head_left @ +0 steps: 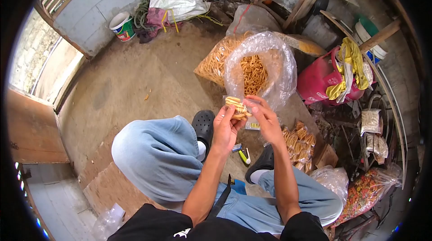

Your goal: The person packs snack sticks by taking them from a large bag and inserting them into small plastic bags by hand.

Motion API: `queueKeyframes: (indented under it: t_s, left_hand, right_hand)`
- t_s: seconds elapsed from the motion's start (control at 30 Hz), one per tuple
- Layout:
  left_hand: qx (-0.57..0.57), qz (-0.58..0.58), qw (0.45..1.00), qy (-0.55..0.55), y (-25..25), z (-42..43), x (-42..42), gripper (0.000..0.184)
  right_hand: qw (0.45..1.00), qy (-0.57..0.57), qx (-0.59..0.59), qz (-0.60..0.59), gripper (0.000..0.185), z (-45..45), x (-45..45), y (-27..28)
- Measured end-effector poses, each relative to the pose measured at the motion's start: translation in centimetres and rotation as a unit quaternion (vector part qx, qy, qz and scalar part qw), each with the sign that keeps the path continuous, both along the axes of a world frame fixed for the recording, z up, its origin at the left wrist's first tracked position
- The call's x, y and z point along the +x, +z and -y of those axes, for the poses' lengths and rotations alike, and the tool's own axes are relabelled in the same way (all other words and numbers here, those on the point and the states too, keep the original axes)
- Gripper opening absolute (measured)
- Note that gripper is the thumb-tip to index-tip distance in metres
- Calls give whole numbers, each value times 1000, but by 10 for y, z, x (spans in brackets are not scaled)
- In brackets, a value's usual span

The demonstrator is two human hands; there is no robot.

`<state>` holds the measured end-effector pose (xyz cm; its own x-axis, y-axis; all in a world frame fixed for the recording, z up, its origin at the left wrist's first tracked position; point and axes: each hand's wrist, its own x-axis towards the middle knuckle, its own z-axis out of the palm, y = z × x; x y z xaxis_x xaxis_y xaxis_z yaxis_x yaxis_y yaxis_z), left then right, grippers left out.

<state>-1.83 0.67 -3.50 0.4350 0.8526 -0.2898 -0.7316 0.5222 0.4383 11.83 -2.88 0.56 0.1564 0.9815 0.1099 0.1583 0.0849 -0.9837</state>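
Between my two hands is a small clear packet [236,105] with several pale yellow snack sticks inside. My left hand [227,126] grips its lower left side, thumb over the front. At its right side, the fingers of my right hand [264,117] pinch the plastic edge. Just beyond the hands stands a large open clear bag [281,72], its rim spread wide, with many brown snack sticks [254,74] inside. Several filled packets [299,144] lie to the right of my right forearm. A green and black tool [244,157] and a blue lighter [236,148] rest on the floor between my feet.
A red container [317,76] with yellow cloths stands at the right. Bags of colorful snacks [366,191] lie at the lower right. A small bucket [122,27] and a white sack [177,0] are near the back wall. My bent knees flank my arms.
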Motion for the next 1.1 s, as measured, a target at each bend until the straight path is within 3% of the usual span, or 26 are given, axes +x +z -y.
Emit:
queueKeyframes:
  t_s: [0.1, 0.17, 0.2, 0.27, 0.3, 0.37, 0.47, 0.5, 0.57, 0.6, 0.67, 0.8, 0.87, 0.9, 0.97, 1.1]
  left_hand:
    - [-40, -5, 999, 15, -1, -4, 0, 21]
    - [-65, -16, 997, 24, -7, -6, 0, 22]
    - [-83, -10, 996, 23, -18, -8, 0, 23]
    - [-102, -6, 994, 26, -29, -10, -2, 25]
    - [-93, -1, 996, 19, -31, -10, -2, 25]
    - [-83, 1, 996, 15, -33, -11, -1, 25]
    - [-66, 16, 998, -16, -29, -12, 1, 25]
    - [-66, 15, 998, -14, -27, -13, 1, 25]
    - [-57, 21, 997, -49, -26, -14, 4, 26]
    - [-47, 20, 997, -59, -27, -14, 5, 27]
    - [-49, 17, 996, -68, -25, -13, 7, 27]
    - [-54, 20, 995, -81, -26, -16, 11, 28]
    - [-64, 19, 995, -80, -28, -17, 11, 29]
    - [-61, 23, 995, -77, -30, -17, 11, 29]
    - [-62, 27, 995, -74, -33, -18, 12, 29]
    - [-63, 25, 994, -81, -33, -18, 8, 29]
  right_hand:
    - [999, -23, 11, -30, 28, -3, 21, -20]
    - [978, -112, -10, -177, 25, -11, 38, -41]
    - [977, -112, -11, -179, 25, -18, 47, -50]
    - [962, -210, -158, -69, 25, -38, 72, -71]
    - [962, -209, -161, -70, 25, -47, 90, -94]
    - [953, -184, -197, 139, 28, -71, 121, -151]
    - [942, -152, -201, 220, 30, -106, 130, -189]
    - [943, -149, -201, 219, 30, -119, 131, -192]
    - [902, -122, -169, 379, 31, -140, 133, -198]
    - [903, -119, -169, 377, 31, -149, 131, -197]
    - [851, -204, -45, 481, 27, -159, 129, -194]
    - [821, -171, -116, 533, 23, -174, 144, -197]
    - [750, -124, -27, 650, 19, -173, 145, -197]
    - [750, -121, -29, 650, 19, -173, 149, -203]
    - [644, -104, 3, 758, 17, -178, 157, -213]
    - [662, -46, -65, 745, 24, -181, 166, -220]
